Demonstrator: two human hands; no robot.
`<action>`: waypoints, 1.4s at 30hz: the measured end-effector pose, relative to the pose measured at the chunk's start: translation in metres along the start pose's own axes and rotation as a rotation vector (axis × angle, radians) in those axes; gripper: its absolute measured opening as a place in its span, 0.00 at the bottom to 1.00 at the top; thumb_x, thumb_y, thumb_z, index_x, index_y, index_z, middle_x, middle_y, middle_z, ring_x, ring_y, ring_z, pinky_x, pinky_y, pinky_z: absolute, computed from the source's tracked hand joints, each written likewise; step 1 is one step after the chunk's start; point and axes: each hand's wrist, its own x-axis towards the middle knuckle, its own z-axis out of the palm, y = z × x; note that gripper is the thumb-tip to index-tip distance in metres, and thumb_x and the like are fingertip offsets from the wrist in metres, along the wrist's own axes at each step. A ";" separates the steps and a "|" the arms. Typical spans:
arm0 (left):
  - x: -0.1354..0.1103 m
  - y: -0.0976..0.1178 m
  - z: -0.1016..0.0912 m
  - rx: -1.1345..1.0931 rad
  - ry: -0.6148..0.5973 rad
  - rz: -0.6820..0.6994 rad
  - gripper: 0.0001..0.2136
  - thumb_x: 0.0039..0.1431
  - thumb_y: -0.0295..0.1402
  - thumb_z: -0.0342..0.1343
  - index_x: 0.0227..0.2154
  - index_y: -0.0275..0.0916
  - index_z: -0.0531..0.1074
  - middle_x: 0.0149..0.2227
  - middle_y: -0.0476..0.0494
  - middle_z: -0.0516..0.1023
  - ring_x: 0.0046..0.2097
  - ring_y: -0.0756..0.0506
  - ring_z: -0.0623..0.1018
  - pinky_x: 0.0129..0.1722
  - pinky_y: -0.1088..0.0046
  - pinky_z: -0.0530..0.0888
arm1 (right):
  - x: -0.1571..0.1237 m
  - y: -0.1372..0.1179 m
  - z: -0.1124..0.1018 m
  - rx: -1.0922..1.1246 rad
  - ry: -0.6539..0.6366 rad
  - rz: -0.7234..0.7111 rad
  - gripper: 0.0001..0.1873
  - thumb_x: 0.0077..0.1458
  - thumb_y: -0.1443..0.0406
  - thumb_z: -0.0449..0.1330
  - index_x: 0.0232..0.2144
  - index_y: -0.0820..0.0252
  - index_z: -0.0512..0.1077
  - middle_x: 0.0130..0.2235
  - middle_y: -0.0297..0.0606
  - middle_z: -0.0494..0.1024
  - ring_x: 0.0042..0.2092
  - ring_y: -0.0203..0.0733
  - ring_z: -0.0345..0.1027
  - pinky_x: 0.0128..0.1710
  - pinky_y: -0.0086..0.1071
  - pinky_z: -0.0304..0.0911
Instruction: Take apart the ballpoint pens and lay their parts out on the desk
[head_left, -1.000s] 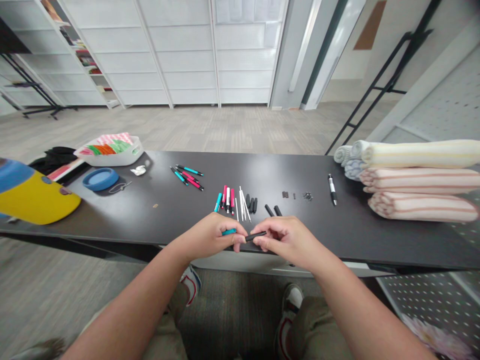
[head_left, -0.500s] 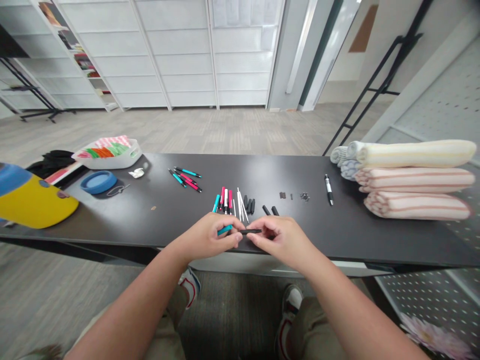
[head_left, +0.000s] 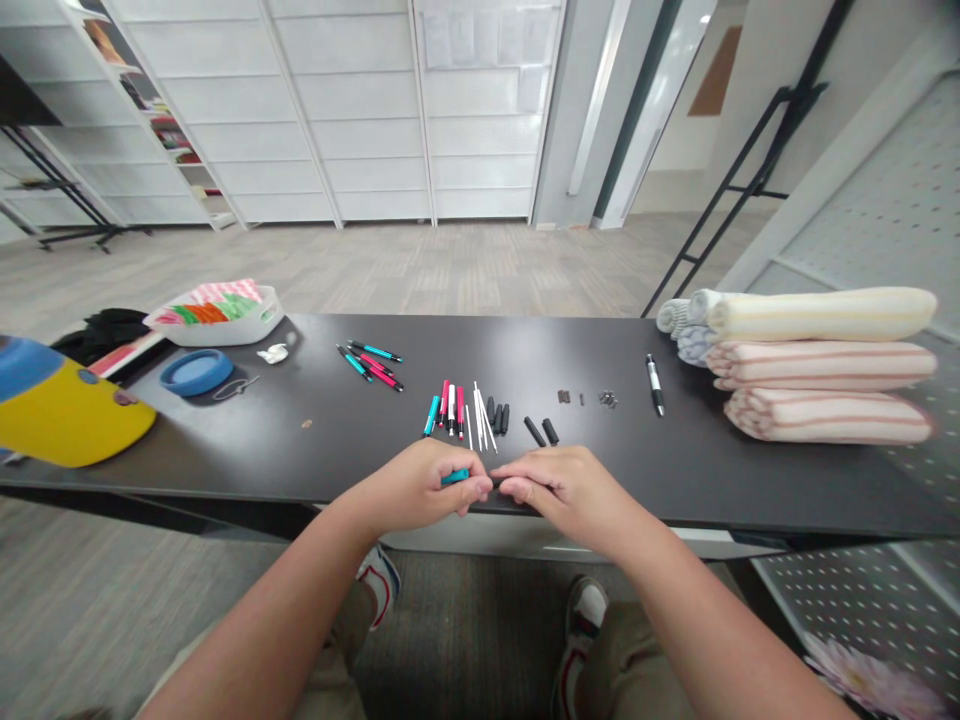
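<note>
My left hand [head_left: 431, 487] is closed round a teal pen barrel [head_left: 454, 477], which shows between thumb and fingers. My right hand [head_left: 570, 490] meets it fingertip to fingertip, its fingers pressed over a slim black pen part [head_left: 496, 482] that is mostly hidden. Whether the black part is joined to the teal barrel, I cannot tell. Just beyond my hands lie thin white refills [head_left: 484, 418], pink and white pen barrels [head_left: 451, 408], another teal barrel [head_left: 431, 416], short black grips [head_left: 498, 415] and two black pen parts [head_left: 541, 431].
Assembled teal and pink pens [head_left: 371, 365] lie left of centre. Small metal bits [head_left: 608, 398] and a silver-black pen [head_left: 655, 385] sit to the right. Rolled towels [head_left: 825, 365] are stacked at the right end. A white basket [head_left: 259, 322] and blue ring-shaped lid [head_left: 196, 372] stand left.
My right hand's fingers have straightened and closed over the black part, which was plainly visible between both hands before. Both hands sit slightly lower in view.
</note>
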 end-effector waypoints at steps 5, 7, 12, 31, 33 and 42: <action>0.000 -0.003 0.004 0.084 -0.014 0.075 0.16 0.71 0.41 0.53 0.29 0.38 0.72 0.26 0.51 0.76 0.30 0.52 0.74 0.33 0.77 0.65 | 0.002 -0.007 0.007 -0.204 -0.015 0.003 0.21 0.75 0.58 0.49 0.30 0.58 0.72 0.28 0.34 0.75 0.29 0.37 0.65 0.32 0.33 0.55; 0.000 -0.004 0.005 0.128 0.002 0.088 0.18 0.72 0.43 0.53 0.28 0.38 0.70 0.27 0.51 0.75 0.30 0.51 0.73 0.33 0.77 0.64 | 0.004 -0.013 0.013 -0.219 0.027 0.040 0.20 0.74 0.60 0.48 0.30 0.58 0.69 0.28 0.34 0.73 0.29 0.37 0.63 0.31 0.33 0.53; 0.001 -0.003 0.006 0.104 -0.030 0.090 0.17 0.74 0.42 0.50 0.30 0.38 0.71 0.28 0.51 0.75 0.31 0.51 0.73 0.34 0.76 0.64 | 0.007 -0.019 0.022 -0.130 0.102 0.064 0.22 0.74 0.61 0.48 0.25 0.57 0.62 0.25 0.31 0.66 0.27 0.35 0.59 0.31 0.33 0.50; 0.000 -0.001 0.000 -0.289 -0.140 -0.001 0.20 0.71 0.46 0.52 0.29 0.36 0.72 0.20 0.53 0.70 0.24 0.53 0.69 0.27 0.79 0.64 | 0.006 -0.014 0.011 -0.097 0.163 -0.129 0.20 0.73 0.66 0.49 0.25 0.56 0.57 0.24 0.27 0.57 0.26 0.33 0.51 0.30 0.32 0.46; -0.001 -0.001 -0.001 -0.341 -0.156 -0.020 0.20 0.70 0.47 0.53 0.30 0.36 0.73 0.18 0.54 0.67 0.22 0.53 0.66 0.25 0.80 0.63 | 0.006 -0.017 0.012 -0.094 0.179 -0.133 0.20 0.73 0.67 0.49 0.25 0.56 0.56 0.24 0.27 0.57 0.26 0.33 0.50 0.29 0.32 0.45; -0.003 0.000 -0.006 -0.467 -0.203 -0.114 0.21 0.67 0.50 0.57 0.29 0.35 0.73 0.16 0.55 0.64 0.19 0.54 0.61 0.21 0.79 0.58 | 0.004 -0.023 0.014 -0.140 0.242 -0.152 0.21 0.72 0.67 0.50 0.24 0.56 0.56 0.24 0.28 0.57 0.26 0.34 0.49 0.29 0.34 0.44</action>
